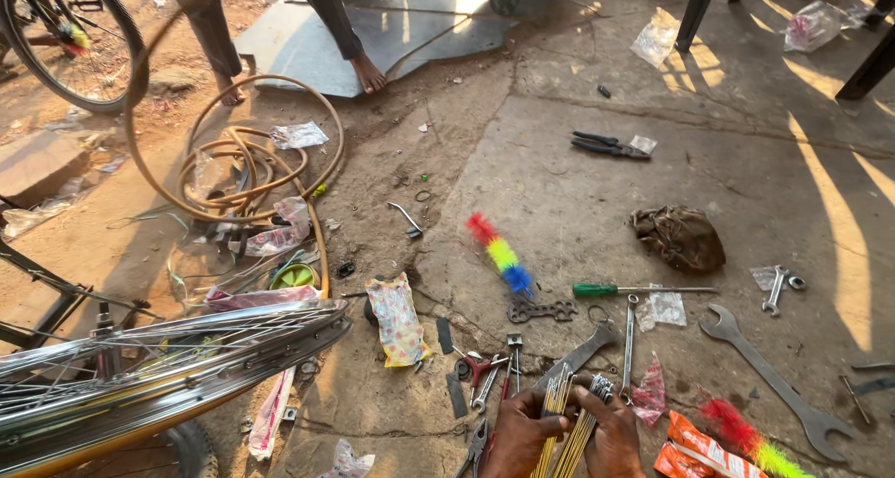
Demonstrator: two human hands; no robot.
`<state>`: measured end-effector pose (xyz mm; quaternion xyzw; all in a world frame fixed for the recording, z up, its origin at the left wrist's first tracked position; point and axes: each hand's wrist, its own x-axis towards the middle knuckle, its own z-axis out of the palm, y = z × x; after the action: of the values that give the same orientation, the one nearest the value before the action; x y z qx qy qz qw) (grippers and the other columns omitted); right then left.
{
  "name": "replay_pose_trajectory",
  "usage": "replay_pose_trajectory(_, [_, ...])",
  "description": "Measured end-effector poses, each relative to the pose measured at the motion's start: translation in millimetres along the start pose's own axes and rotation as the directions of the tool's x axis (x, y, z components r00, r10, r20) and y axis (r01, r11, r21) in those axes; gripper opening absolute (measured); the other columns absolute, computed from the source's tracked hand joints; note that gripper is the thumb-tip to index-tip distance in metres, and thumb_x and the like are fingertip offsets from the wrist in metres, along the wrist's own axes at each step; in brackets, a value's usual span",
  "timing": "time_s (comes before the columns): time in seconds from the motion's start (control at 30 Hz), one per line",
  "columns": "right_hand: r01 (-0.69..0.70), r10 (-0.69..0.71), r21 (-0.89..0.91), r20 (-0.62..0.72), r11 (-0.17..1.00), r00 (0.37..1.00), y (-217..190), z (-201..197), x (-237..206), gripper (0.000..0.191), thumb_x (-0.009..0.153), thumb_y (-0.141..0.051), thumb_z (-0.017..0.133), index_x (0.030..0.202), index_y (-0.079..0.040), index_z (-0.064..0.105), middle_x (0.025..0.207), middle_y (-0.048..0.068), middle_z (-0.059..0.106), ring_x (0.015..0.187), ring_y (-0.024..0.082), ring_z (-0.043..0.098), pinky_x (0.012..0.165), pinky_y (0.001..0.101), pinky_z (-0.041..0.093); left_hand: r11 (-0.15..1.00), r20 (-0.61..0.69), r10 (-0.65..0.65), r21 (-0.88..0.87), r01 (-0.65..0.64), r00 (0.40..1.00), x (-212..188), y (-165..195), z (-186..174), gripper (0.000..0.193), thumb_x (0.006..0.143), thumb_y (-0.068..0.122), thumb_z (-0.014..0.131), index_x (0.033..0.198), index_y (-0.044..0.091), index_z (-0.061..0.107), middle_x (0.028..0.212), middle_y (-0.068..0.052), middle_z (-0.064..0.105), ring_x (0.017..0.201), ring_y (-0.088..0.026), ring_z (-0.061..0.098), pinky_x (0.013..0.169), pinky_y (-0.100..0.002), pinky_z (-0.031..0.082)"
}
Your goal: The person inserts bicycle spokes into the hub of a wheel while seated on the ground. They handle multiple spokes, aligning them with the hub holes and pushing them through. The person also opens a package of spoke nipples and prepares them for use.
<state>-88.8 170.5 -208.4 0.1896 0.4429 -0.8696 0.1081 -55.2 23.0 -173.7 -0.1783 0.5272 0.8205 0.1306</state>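
Spokes (566, 420) in both hands, bottom centre, low over the concrete floor (578, 217).

Largest first: bare floor, sunlit, littered with tools. Chrome wheel rim (158, 366) at lower left, spokes fitted, tilted. Tan hose (244, 166) coiled beyond it. Long flat wrench (774, 380) right of the hands; brown rag (681, 237) further up. Green-handled screwdriver (634, 290) lies between rag and hands. Rainbow brush (499, 252) near centre, pliers (608, 145) well beyond. Left hand (519, 433) has fingers curled around one yellowish bundle of spokes; right hand (611, 431) grips a second bundle just beside it, thumb across the top. Another person's bare feet (368, 72) stand at the top edge.
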Motion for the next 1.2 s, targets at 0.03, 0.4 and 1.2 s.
replay_pose_trajectory(0.03, [0.022, -0.023, -0.044, -0.021, 0.999, 0.999, 1, 0, 2, 0.035, 0.078, -0.006, 0.075, 0.11, 0.003, 0.066, 0.086, 0.014, 0.072, 0.071, 0.024, 0.069, 0.057, 0.0391, 0.057, 0.999, -0.003, 0.025, 0.02, -0.025, 1.0, 0, 0, 0, 0.024, 0.08, -0.006, 0.08, 0.103, -0.006, 0.073, 0.089, -0.011, 0.079, 0.077, -0.015, 0.075, 0.069, -0.029, 0.061])
replay_pose_trajectory(0.4, [0.072, -0.084, -0.197, -0.053, 0.978, 0.995, -3, 8, -2, 0.045, 0.068, 0.001, 0.083, 0.11, 0.002, 0.069, 0.087, 0.013, 0.075, 0.08, 0.024, 0.072, 0.075, 0.041, 0.062, 0.993, 0.012, 0.107, 0.038, -0.108, 0.994, 2, -2, 6, 0.022, 0.08, -0.004, 0.079, 0.102, -0.005, 0.075, 0.086, -0.012, 0.077, 0.072, -0.016, 0.071, 0.066, -0.03, 0.057])
replay_pose_trajectory(1.2, [0.1, -0.09, -0.112, 0.094, 0.989, 0.991, -5, 2, -4, 0.04, 0.076, -0.024, 0.087, 0.104, -0.002, 0.069, 0.077, 0.005, 0.066, 0.076, 0.021, 0.062, 0.073, 0.0431, 0.052, 1.0, -0.04, 0.022, 0.013, -0.021, 0.999, 3, -19, -7, 0.013, 0.081, 0.007, 0.078, 0.092, 0.001, 0.075, 0.085, -0.01, 0.075, 0.076, -0.018, 0.071, 0.072, -0.037, 0.064])
